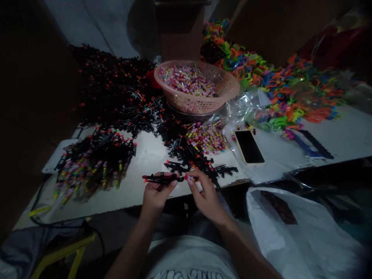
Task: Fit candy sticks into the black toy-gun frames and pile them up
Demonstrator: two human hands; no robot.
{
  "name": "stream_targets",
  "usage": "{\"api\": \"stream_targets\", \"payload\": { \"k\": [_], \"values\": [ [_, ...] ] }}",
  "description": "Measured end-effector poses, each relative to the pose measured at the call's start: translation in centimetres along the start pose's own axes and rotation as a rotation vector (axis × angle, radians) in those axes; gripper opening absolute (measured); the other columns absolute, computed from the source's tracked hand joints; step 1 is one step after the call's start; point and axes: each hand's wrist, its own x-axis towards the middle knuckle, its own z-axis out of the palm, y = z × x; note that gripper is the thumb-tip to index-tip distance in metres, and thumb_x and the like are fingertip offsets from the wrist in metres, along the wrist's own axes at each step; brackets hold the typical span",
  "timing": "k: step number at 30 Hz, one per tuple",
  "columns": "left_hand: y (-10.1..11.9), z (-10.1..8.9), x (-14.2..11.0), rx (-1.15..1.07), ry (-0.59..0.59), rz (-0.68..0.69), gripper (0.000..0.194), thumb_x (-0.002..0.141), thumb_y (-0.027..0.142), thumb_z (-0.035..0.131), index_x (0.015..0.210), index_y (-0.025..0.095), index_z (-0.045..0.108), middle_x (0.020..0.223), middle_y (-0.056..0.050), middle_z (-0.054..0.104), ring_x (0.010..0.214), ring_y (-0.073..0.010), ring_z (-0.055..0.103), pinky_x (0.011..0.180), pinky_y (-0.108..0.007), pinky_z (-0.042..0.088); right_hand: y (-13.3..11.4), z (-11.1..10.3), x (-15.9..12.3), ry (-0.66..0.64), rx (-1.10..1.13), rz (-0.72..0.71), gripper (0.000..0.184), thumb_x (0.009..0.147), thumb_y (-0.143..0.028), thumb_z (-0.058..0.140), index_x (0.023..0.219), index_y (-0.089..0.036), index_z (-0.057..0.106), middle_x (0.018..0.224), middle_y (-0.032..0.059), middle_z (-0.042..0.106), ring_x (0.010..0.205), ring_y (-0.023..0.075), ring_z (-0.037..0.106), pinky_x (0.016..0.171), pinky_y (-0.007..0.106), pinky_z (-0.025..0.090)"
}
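Note:
My left hand point(155, 195) is closed round a small black toy gun point(161, 179), its reddish tip toward the left. Close by, my right hand point(207, 197) pinches a small tube point(188, 177) with a pinkish-red end, right at the toy gun's right end. Whether the two pieces touch, I cannot tell. Loose black toy guns point(223, 169) with orange tips lie just beyond my fingers. Behind them is a small heap of colourful tubes point(206, 137). On the left lies a pile of toy guns with colourful tubes at their near ends point(95, 166).
A pink basket point(197, 104) of small colourful tubes stands at the back. A large heap of black toy guns point(110, 85) fills the back left, bright plastic pieces point(273, 85) the back right. A phone point(249, 146) lies on the right; below the edge hangs a white bag point(305, 228).

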Motion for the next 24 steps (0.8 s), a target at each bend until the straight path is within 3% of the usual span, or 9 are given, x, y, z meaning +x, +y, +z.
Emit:
{"api": "stream_targets", "payload": {
  "k": [6, 24],
  "values": [
    [0.1, -0.5, -0.1, 0.023, -0.037, 0.096, 0.024, 0.063, 0.025, 0.078, 0.080, 0.018, 0.063, 0.084, -0.004, 0.074, 0.086, -0.0210, 0.070, 0.086, -0.035, 0.051, -0.9, -0.1, 0.4, -0.030, -0.019, -0.045, 0.020, 0.095, -0.021, 0.041, 0.106, -0.022, 0.057, 0.101, 0.0051, 0.063, 0.098, 0.0179, 0.057, 0.087, 0.032, 0.043],
    [1.4, 0.8, -0.9, 0.106, 0.000, 0.066, 0.026, 0.061, 0.027, 0.079, 0.078, 0.018, 0.062, 0.080, -0.004, 0.074, 0.082, -0.0234, 0.069, 0.085, -0.039, 0.051, -2.0, -2.4, 0.5, -0.147, -0.166, -0.097, 0.023, 0.096, -0.021, 0.037, 0.103, -0.019, 0.058, 0.091, 0.0069, 0.065, 0.084, 0.0196, 0.058, 0.079, 0.035, 0.043]
  ]
}}
